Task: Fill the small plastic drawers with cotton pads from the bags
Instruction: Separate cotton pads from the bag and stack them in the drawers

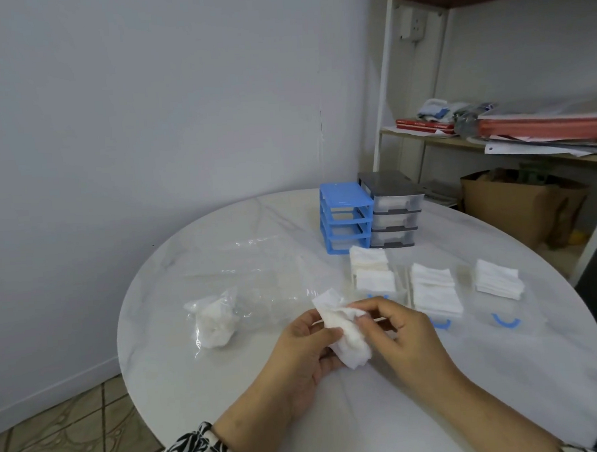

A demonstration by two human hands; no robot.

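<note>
The bunch of cotton pads (345,334) lies lengthwise between both hands above the counter (230,387), left hand (308,351) gripping its near end, right hand (397,328) fingers (364,321) pinching its top; the clear drawers (434,294) sit just beyond the right-hand fingers, nearer that hand.

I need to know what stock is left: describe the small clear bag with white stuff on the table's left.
The small clear plastic bag is crumpled and lies on the white marble-look round table, left of both hands. A white cottony lump fills it; single pads cannot be told apart. Neither hand touches it. A larger clear plastic sheet lies just beside it.
</note>
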